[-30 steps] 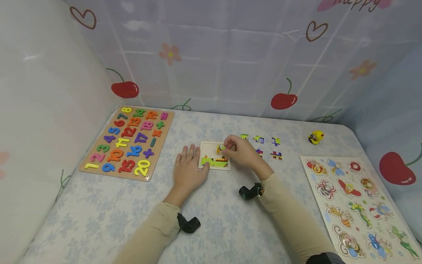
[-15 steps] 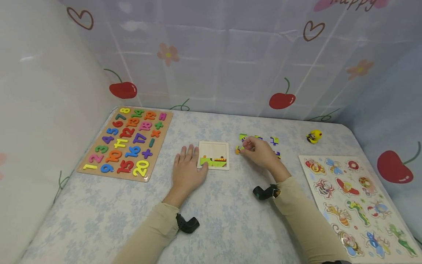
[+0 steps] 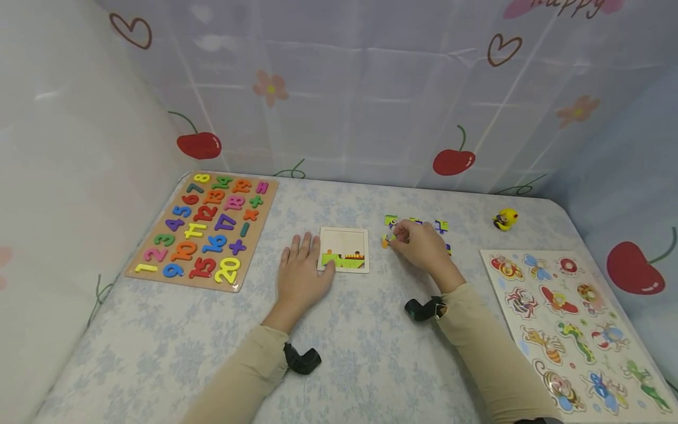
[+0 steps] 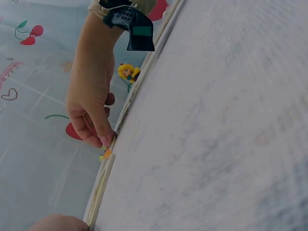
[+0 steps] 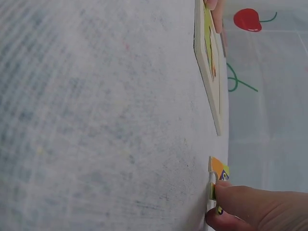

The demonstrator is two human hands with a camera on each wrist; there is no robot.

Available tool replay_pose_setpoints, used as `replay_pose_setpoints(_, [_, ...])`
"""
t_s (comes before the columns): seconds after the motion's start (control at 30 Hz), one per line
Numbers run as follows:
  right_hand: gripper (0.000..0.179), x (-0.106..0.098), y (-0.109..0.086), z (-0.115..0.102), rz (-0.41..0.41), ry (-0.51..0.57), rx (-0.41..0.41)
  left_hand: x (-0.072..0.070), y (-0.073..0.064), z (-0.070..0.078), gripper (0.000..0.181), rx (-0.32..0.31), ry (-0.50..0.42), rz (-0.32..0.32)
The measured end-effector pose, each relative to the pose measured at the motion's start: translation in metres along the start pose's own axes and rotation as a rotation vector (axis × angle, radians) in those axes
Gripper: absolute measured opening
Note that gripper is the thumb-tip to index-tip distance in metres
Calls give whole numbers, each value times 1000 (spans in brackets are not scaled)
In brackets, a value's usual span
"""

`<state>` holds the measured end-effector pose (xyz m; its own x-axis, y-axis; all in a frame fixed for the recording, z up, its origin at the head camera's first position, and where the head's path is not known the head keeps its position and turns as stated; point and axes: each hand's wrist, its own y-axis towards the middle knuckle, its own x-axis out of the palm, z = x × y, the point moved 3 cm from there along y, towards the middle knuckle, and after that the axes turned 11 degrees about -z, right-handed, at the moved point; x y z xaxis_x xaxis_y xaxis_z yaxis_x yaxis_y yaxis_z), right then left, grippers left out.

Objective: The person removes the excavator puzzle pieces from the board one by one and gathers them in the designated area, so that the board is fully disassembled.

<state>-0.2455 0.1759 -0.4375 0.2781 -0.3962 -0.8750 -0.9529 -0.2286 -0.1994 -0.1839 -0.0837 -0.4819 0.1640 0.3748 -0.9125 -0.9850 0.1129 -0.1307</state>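
My left hand (image 3: 303,275) lies flat on the table, fingers spread, with its thumb over the lower left edge of a small wooden puzzle tray (image 3: 344,238). Green pieces (image 3: 349,263) with a red and yellow stripe fill the tray's bottom row; bare wood shows above them. To the right of the tray, my right hand (image 3: 424,252) pinches an orange and yellow puzzle piece (image 3: 385,242) low at the table. In the right wrist view the thumb and a finger close at the end of this piece (image 5: 219,168). Several loose puzzle pieces (image 3: 441,226) lie around and partly behind the right hand.
A number board (image 3: 198,232) with colourful numerals lies at the left. An insect picture board (image 3: 572,330) lies at the right. Near the back right stands a small yellow figure toy (image 3: 505,219). A printed curtain (image 3: 344,118) hangs behind the table.
My right hand has carried the orange and yellow puzzle piece from over the tray rightwards to the loose pieces, then barely shifted. The left hand has stayed by the tray.
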Motion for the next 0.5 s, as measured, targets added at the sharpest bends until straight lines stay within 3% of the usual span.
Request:
replay_pose_setpoints(0.27, [30,-1,-1,-2,41,-64,-5,-2,0,1,75,10,-1,12])
replay_pose_setpoints(0.5, [29,5,-5,-9,7,8,-72,-1,1,2,78,3,-19,12])
